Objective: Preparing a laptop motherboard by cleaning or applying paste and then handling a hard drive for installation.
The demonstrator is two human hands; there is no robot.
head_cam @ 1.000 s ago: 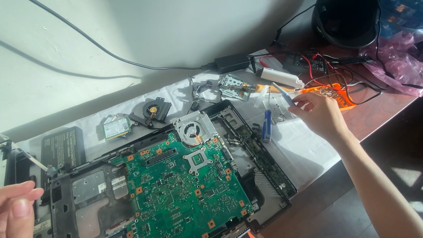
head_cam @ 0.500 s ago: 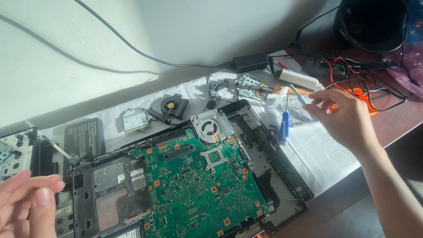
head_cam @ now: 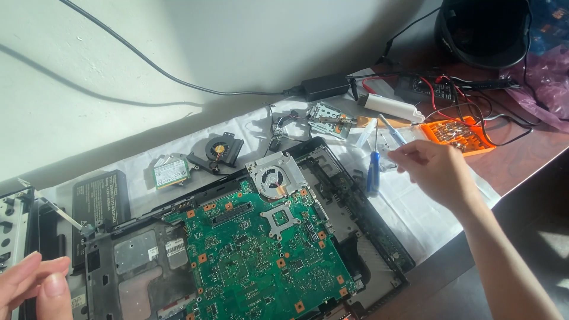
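Note:
An opened laptop base (head_cam: pixel 379 237) lies on a white cloth, with its green motherboard (head_cam: pixel 255 255) and a cooling fan (head_cam: pixel 274 176) exposed. My right hand (head_cam: pixel 435 172) hovers over the cloth just right of a blue screwdriver (head_cam: pixel 372 169). Its fingers are curled and pinched together, and I cannot see whether anything small sits between them. At the bottom left, my left hand (head_cam: pixel 32 287) rests by the laptop's left edge with its fingers extended and nothing in them.
On the cloth (head_cam: pixel 415 207) lie a loose black fan (head_cam: pixel 220 149), a small green card (head_cam: pixel 170 172), a battery (head_cam: pixel 101 198) and a metal bracket (head_cam: pixel 326 118). An orange bit case (head_cam: pixel 459 135), a power adapter (head_cam: pixel 323 87), wires and a black helmet (head_cam: pixel 483 29) are at the back right.
My right hand has drifted slightly left, from near the orange case towards the blue screwdriver. My left hand has stayed by the laptop's left edge.

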